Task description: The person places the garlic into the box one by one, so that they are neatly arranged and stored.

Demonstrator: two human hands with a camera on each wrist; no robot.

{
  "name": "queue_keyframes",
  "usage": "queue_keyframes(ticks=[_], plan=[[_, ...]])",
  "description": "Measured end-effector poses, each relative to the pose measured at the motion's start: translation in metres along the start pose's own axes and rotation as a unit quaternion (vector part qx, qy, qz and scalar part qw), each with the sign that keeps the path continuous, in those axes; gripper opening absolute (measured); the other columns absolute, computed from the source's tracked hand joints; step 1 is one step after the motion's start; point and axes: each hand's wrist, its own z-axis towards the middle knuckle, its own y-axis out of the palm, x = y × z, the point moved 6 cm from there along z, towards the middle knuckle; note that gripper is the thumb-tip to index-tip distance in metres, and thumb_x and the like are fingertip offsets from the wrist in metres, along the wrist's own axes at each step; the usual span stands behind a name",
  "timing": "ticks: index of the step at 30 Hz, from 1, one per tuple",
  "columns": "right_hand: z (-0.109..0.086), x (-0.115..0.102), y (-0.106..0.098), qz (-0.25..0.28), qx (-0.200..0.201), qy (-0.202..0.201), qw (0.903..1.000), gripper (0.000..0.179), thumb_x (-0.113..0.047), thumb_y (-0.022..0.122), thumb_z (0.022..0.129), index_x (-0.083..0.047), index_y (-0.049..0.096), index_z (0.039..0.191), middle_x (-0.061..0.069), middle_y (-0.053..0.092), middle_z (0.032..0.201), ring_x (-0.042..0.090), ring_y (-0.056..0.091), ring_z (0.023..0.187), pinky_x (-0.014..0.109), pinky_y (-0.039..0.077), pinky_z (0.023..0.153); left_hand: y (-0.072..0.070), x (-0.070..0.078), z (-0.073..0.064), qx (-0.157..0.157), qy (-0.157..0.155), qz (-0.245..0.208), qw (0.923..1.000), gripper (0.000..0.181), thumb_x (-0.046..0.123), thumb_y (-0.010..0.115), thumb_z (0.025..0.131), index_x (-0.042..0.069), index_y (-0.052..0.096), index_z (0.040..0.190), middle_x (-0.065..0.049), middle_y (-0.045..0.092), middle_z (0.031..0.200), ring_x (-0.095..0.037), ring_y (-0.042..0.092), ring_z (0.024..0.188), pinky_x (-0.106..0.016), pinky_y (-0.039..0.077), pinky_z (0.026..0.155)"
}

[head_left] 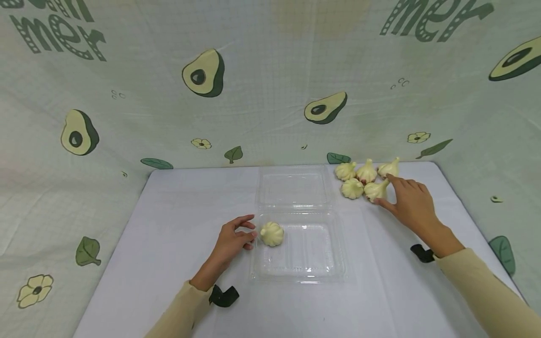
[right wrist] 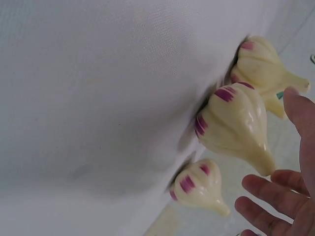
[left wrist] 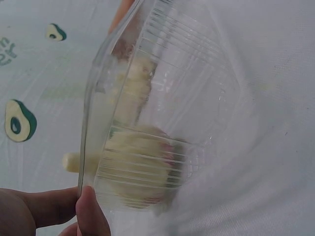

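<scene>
A clear plastic clamshell container (head_left: 296, 274) lies opened out on the table, its lid (head_left: 296, 188) folded back behind the base. One garlic bulb (head_left: 272, 234) sits inside at the left end of the base. Thumb and fingers of my left hand (head_left: 238, 236) pinch the container's left rim, as the left wrist view shows close up. At the back right, my right hand (head_left: 409, 202) reaches over the nearest garlic bulb (head_left: 375, 190) of a group. Its thumb (right wrist: 299, 110) and fingers (right wrist: 275, 194) are spread on either side of that bulb's stem.
Several more garlic bulbs (head_left: 366, 172), some with purple marks, cluster by the table's back edge. A white cloth covers the table (head_left: 190, 202). An avocado-print curtain (head_left: 262, 94) hangs behind it and along the sides. Black straps (head_left: 224, 296) show at both wrists.
</scene>
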Motion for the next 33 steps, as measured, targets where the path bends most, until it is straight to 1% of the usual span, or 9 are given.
queue_keyframes(ticks=[10,14,18,27,33], plan=[[0.005,0.0021,0.0079,0.025,-0.017,0.0,0.9995,0.079,-0.034,0.088,0.087,0.007,0.054,0.145,0.035,0.065,0.128,0.054,0.059,0.116,0.071,0.044,0.1,0.0005,-0.0004,0.0002,-0.001,0.005,-0.001,1.0,0.052,-0.007,0.071,0.095,0.0,0.061,0.145,-0.017,0.063,0.118,-0.014,0.066,0.076,-0.024,0.058,0.061],[0.0047,0.0022,0.0076,0.031,-0.009,-0.004,0.9995,0.076,-0.031,0.089,0.085,0.006,0.056,0.143,0.033,0.066,0.128,0.053,0.06,0.114,0.071,0.044,0.099,0.0003,0.0002,0.0,-0.001,0.007,-0.001,1.0,0.051,-0.007,0.071,0.095,0.0,0.061,0.145,-0.017,0.064,0.118,-0.015,0.066,0.076,-0.024,0.058,0.061],[0.0044,0.0018,0.0061,0.037,0.004,-0.009,0.9993,0.073,-0.028,0.09,0.084,0.005,0.058,0.141,0.032,0.069,0.124,0.052,0.062,0.111,0.069,0.044,0.098,0.0001,0.0016,-0.0002,-0.001,0.008,0.0,1.0,0.051,-0.007,0.071,0.095,0.0,0.061,0.145,-0.017,0.063,0.118,-0.015,0.066,0.077,-0.024,0.058,0.061],[0.0045,0.0017,0.0074,0.046,0.024,-0.021,0.9984,0.06,-0.02,0.093,0.079,0.008,0.064,0.124,0.032,0.071,0.107,0.052,0.065,0.101,0.068,0.048,0.09,-0.0002,0.0043,0.0002,-0.004,0.014,0.001,0.9999,0.052,-0.007,0.071,0.095,-0.001,0.06,0.146,-0.017,0.064,0.118,-0.015,0.066,0.076,-0.024,0.058,0.061],[0.0048,0.0015,0.0086,0.052,0.023,-0.018,0.9982,0.056,-0.018,0.093,0.079,0.006,0.063,0.12,0.035,0.07,0.097,0.054,0.066,0.094,0.068,0.048,0.087,-0.0003,0.0044,0.0,-0.005,0.016,0.001,0.9999,0.052,-0.007,0.07,0.096,-0.001,0.06,0.146,-0.017,0.064,0.118,-0.015,0.066,0.077,-0.023,0.058,0.061]])
